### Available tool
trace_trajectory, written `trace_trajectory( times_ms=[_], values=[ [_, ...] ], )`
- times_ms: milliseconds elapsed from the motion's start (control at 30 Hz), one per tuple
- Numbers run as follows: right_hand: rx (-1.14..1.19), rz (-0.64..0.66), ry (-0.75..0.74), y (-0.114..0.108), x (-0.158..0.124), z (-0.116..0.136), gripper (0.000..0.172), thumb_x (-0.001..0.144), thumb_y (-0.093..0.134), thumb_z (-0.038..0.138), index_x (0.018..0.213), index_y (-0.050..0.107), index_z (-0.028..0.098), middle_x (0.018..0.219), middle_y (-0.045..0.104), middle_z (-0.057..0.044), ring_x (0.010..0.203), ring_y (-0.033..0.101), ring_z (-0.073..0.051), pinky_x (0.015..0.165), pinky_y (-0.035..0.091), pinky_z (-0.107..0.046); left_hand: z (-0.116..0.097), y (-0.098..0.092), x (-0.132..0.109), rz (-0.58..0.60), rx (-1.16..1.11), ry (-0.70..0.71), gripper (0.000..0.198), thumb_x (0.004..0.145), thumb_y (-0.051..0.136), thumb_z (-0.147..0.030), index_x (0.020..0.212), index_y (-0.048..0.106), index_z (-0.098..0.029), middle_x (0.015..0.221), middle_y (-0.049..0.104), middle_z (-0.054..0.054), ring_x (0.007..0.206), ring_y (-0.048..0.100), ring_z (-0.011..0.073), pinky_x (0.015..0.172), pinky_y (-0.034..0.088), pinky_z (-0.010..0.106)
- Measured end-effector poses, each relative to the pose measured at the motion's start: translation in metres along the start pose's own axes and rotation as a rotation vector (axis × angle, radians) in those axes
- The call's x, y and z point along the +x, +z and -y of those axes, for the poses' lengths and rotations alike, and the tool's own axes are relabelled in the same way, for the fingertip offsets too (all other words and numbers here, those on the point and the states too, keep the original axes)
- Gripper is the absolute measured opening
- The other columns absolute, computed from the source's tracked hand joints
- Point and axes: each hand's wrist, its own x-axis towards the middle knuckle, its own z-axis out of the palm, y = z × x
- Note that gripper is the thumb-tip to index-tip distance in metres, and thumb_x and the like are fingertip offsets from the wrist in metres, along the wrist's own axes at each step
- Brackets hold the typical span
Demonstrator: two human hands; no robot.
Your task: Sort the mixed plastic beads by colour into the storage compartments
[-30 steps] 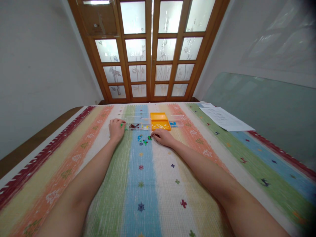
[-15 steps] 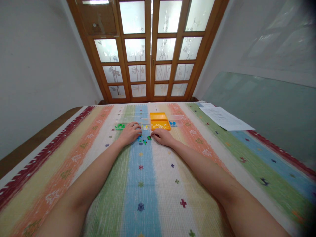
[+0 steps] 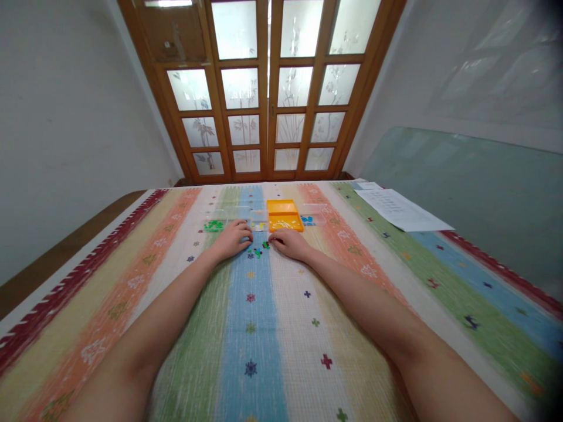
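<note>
My left hand (image 3: 234, 239) rests on the striped cloth with its fingers curled down and the fingertips drawn together. Some blue shows by those fingertips, too small to make out. Facing it, my right hand (image 3: 288, 241) is closed, thumb and index fingertip together beside a small green and dark red piece (image 3: 266, 245). Whether that piece is gripped or merely touched is unclear. Small green pieces (image 3: 257, 252) lie on the cloth between the hands. Just behind the right hand stands an open orange box (image 3: 285, 206) with many small white pieces (image 3: 284, 224) in its lower half.
Left of the orange box, a clear box holds green pieces (image 3: 214, 225) and another has yellow pieces (image 3: 259, 225). Blue pieces (image 3: 307, 220) sit in a clear box on the right. Printed paper sheets (image 3: 398, 210) lie at the table's right edge.
My left hand has shifted slightly down, its fingers curling lower and covering more of the blue bits. My right hand has stayed in place.
</note>
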Motion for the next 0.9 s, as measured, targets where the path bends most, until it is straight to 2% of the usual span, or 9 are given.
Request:
trace_trajectory(
  times_ms=[200,533,767,900],
  values=[
    [0.01,-0.005,0.004,-0.002,-0.001,0.002,0.02,0.1,0.058,0.022,0.106,0.077,0.023,0.104,0.077,-0.006,0.097,0.068,-0.021,0.086,0.048,-0.031,-0.002,0.001,0.002,-0.003,-0.037,-0.059,0.012,0.09,0.066,-0.023,0.094,0.077,-0.025,0.108,0.073,0.006,0.12,0.055,0.0282,0.111,0.042,0.048],
    [-0.003,-0.012,-0.01,0.0,0.0,0.0,0.019,0.1,0.058,0.022,0.105,0.077,0.022,0.103,0.076,-0.006,0.096,0.068,-0.021,0.085,0.048,-0.03,0.001,0.002,0.001,-0.148,-0.059,-0.191,0.013,0.093,0.066,-0.028,0.1,0.076,-0.023,0.1,0.074,0.007,0.108,0.06,0.0263,0.1,0.046,0.043],
    [0.001,-0.006,0.001,-0.001,-0.001,0.001,0.02,0.1,0.058,0.021,0.106,0.077,0.023,0.103,0.076,-0.006,0.096,0.068,-0.02,0.086,0.047,-0.03,0.004,0.002,-0.001,-0.233,-0.037,-0.263,0.013,0.095,0.064,-0.027,0.1,0.076,-0.022,0.104,0.076,0.006,0.105,0.063,0.0262,0.095,0.046,0.042],
    [0.002,-0.005,-0.001,-0.002,-0.001,0.002,0.02,0.1,0.058,0.022,0.105,0.077,0.023,0.103,0.076,-0.006,0.096,0.068,-0.02,0.086,0.047,-0.03,0.007,0.004,-0.002,-0.215,0.001,-0.256,0.015,0.095,0.064,-0.026,0.104,0.075,-0.023,0.107,0.077,0.006,0.105,0.063,0.0266,0.093,0.046,0.042]
  ],
)
